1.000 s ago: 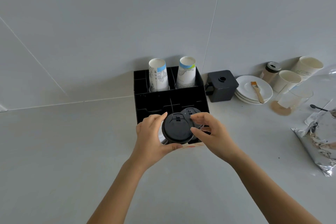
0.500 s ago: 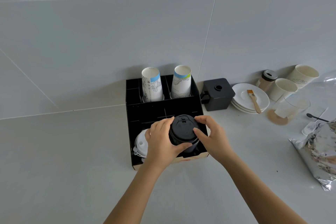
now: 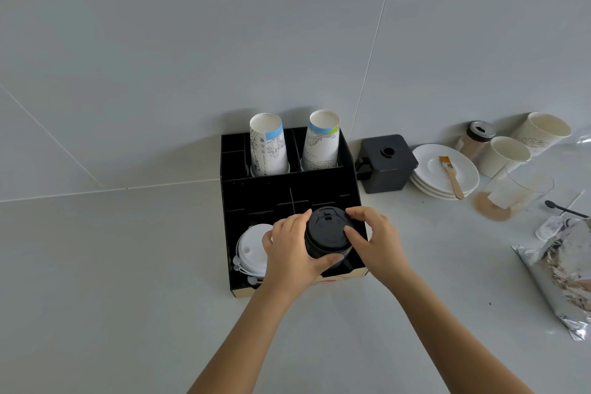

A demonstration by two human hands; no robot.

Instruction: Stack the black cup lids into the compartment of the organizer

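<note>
Over organizer's (image 3: 256, 192) front right compartment, gripped a stack of black lids (image 3: 327, 233) with left hand (image 3: 292, 253) and right hand (image 3: 372, 238), beside white lids (image 3: 252, 249).

The front right compartment of the black organizer (image 3: 256, 195) is filled by the stack of black lids (image 3: 326, 235), with the left hand (image 3: 289, 253) and the right hand (image 3: 372, 240) closing it in from either side. White lids (image 3: 252, 249) take up the front left compartment just beside the left hand, and two stacks of paper cups (image 3: 268, 147) stand upright in the back row. The middle compartments between them lie open, and the counter (image 3: 112, 281) left of the organizer is bare, while a black box (image 3: 385, 163), plates (image 3: 444, 173) and a foil bag (image 3: 563, 272) crowd the right.
</note>
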